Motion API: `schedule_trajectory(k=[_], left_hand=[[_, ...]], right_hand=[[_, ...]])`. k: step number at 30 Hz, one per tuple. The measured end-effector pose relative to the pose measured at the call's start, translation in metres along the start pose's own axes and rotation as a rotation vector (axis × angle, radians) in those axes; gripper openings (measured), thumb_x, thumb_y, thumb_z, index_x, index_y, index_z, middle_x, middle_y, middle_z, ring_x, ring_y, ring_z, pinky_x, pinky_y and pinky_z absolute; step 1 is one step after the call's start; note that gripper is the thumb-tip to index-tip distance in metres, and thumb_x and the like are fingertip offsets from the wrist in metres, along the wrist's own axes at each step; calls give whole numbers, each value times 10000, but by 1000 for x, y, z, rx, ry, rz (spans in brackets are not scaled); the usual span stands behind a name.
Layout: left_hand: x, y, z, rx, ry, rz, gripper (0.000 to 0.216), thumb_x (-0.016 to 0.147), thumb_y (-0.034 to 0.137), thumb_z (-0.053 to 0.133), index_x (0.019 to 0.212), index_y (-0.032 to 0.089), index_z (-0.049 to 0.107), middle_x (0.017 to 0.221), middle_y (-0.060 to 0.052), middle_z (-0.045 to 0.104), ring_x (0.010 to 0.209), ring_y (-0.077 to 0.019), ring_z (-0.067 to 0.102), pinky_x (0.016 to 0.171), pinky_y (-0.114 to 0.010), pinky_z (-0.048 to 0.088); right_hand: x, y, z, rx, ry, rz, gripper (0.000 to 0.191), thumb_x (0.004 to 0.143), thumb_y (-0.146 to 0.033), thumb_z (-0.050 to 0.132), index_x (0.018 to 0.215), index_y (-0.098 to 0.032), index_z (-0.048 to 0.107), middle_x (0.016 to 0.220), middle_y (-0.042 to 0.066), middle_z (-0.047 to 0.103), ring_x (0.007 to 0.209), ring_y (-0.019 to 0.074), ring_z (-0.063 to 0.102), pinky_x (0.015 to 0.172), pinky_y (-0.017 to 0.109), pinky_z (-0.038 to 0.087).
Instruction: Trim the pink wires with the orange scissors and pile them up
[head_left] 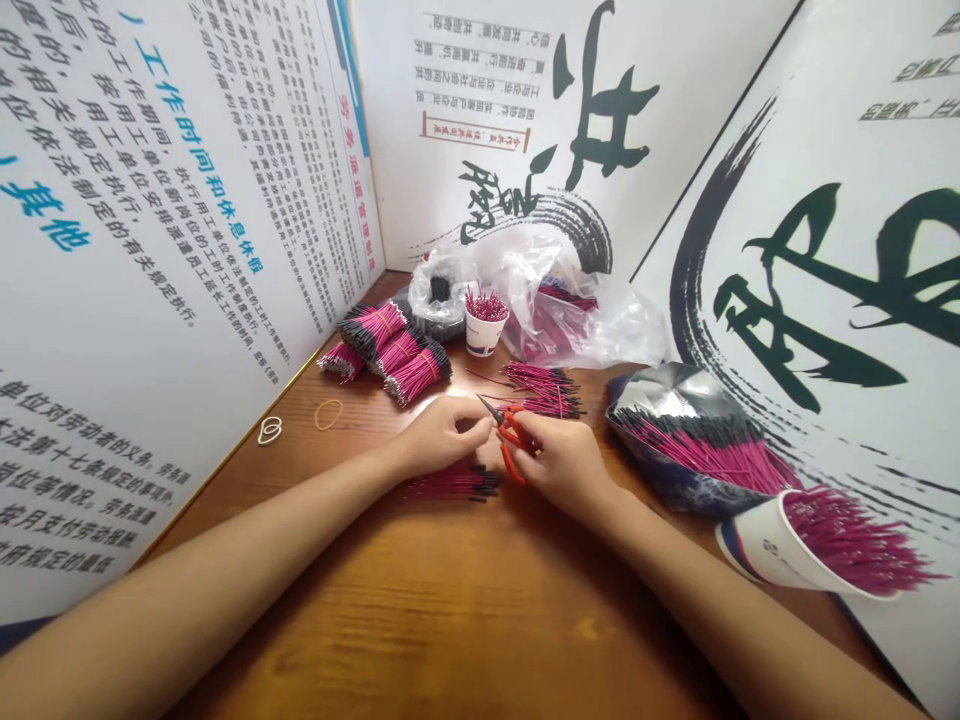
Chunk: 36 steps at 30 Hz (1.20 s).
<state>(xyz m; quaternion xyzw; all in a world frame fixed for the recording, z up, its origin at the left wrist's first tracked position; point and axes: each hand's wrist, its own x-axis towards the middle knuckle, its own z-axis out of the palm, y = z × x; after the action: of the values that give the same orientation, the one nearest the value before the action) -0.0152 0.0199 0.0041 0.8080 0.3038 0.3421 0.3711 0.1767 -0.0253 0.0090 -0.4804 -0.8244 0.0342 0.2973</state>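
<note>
My right hand [566, 455] is wrapped round a pair of orange-handled pliers [512, 434], whose dark pointed jaws reach toward the upper left. Close to those jaws, my left hand [448, 432] is closed with thumb and fingers pressed together; whatever it pinches is too small or hidden to make out. Below my left hand lies a small row of magenta wires [450, 485] with black ends, partly covered by the hand. Just beyond the pliers, a loose pile of the same wires [544, 388] rests on the wooden table [390, 620].
Banded wire bundles [397, 345] are stacked at back left. Nearby stand an upright paper cup [485, 335] of wires and plastic bags [622, 325]. At right are a wire-filled bag [675, 480] and a tipped cup [757, 540]. Rubber bands [328, 414] lie left; printed panels [225, 130] enclose the table.
</note>
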Motion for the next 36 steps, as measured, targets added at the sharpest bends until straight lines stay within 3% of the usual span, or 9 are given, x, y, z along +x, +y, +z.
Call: schedule_trajectory(k=[7, 12, 23, 26, 29, 33, 36], left_hand=[[1, -4, -9, -185, 266, -147, 303, 788, 288, 453, 508, 171, 450, 463, 54, 393, 471, -72, 343, 472, -207, 262], [2, -6, -9, -210, 295, -174, 311, 779, 324, 462, 503, 181, 449, 450, 54, 390, 460, -75, 336, 456, -214, 249], [2, -8, -7, -215, 335, -218, 309, 803, 312, 456, 522, 191, 417, 478, 55, 350, 487, -88, 320, 473, -234, 243], [1, -5, -7, -144, 382, -145, 315, 863, 318, 447, 577, 192, 402, 539, 49, 361, 526, -96, 339, 508, -240, 282], [-3, 0, -7, 54, 427, 33, 277, 916, 289, 441, 659, 189, 409, 624, 36, 400, 584, -106, 379, 565, -249, 329], [-5, 7, -4, 506, 254, 285, 119, 917, 219, 471, 833, 165, 534, 805, -35, 564, 762, -165, 489, 714, -298, 402], [-5, 10, 0, 738, 121, 376, 147, 949, 225, 456, 927, 158, 585, 929, -70, 625, 862, -197, 517, 793, -327, 406]], right_hand=[[4, 14, 2, 105, -27, 203, 325, 881, -348, 518, 602, -202, 438, 534, -21, 479, 499, 114, 362, 513, 249, 251], [4, 17, 3, 223, -71, 278, 288, 883, -373, 512, 661, -190, 528, 556, -18, 492, 525, 125, 409, 527, 250, 282], [1, 22, 12, 489, -76, 264, 248, 914, -365, 507, 742, -189, 539, 609, -28, 515, 566, 121, 450, 542, 228, 335], [1, 21, 12, 526, -54, 261, 251, 911, -353, 499, 718, -194, 508, 602, -33, 487, 557, 115, 426, 538, 227, 339], [1, 22, 13, 518, -55, 265, 241, 908, -342, 498, 717, -196, 495, 606, -33, 483, 559, 115, 423, 535, 229, 334], [0, 21, 13, 463, -97, 200, 217, 894, -317, 519, 718, -192, 499, 616, -27, 504, 568, 116, 425, 545, 235, 327], [-1, 16, 14, 456, -92, 152, 224, 884, -300, 534, 693, -191, 487, 606, -32, 480, 564, 111, 405, 545, 235, 323]])
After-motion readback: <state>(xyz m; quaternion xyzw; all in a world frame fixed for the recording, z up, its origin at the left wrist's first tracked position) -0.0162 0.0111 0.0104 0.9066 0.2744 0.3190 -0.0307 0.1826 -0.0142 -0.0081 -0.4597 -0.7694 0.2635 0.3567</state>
